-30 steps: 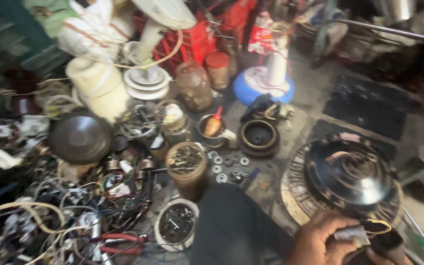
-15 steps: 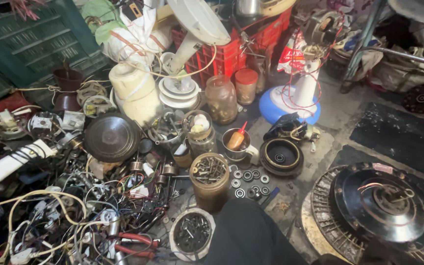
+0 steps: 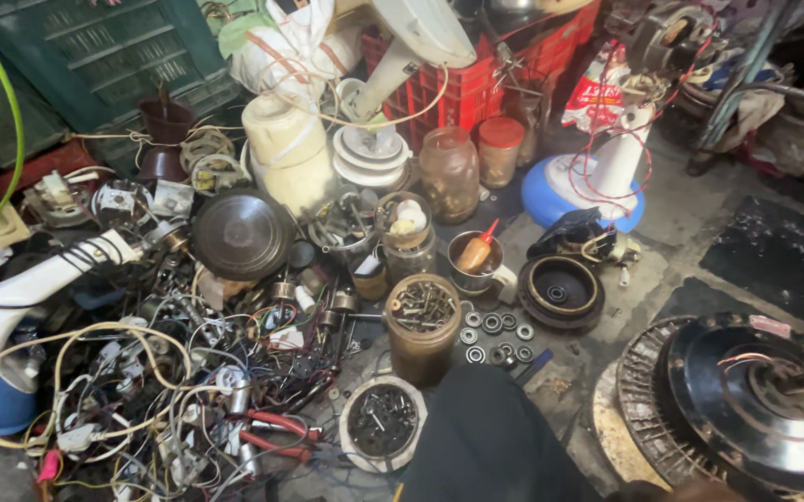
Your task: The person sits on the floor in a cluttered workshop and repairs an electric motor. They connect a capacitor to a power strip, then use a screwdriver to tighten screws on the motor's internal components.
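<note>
Hands: neither hand clearly shows in the head view; only a sliver of something at the bottom edge, right of centre, so I cannot tell whether either is open, closed or holding anything.
Nearest thing: the fan motor [image 3: 760, 400], a dark round disc with a copper-wire loop on its hub, lies flat on the floor at the lower right, on a ring of winding slots [image 3: 630, 390].
Person's leg: a dark trouser knee [image 3: 490, 437] rises from the bottom edge, just left of the motor.
Beside the knee: a brown jar of screws [image 3: 422, 325] stands upright, open-topped; a shallow tin of small parts [image 3: 381, 420] sits just below it.
Bearings: a cluster of small steel rings [image 3: 495, 327] lies loose on the floor between the jar and a dark round housing [image 3: 562, 290].
Further out: a metal cup with an orange-handled tool [image 3: 476, 256], two glass jars [image 3: 448, 172], a blue fan base [image 3: 560, 191], red crates [image 3: 476, 79].
Left side: a tangle of wires [image 3: 141, 381] with red pliers [image 3: 276, 432] buried in it.
Risk, as a judgement: a shift of the knee could tip the open jar and spill screws among the bearings.
Risk: the loose copper loop could snag and tear if the motor is dragged.
</note>
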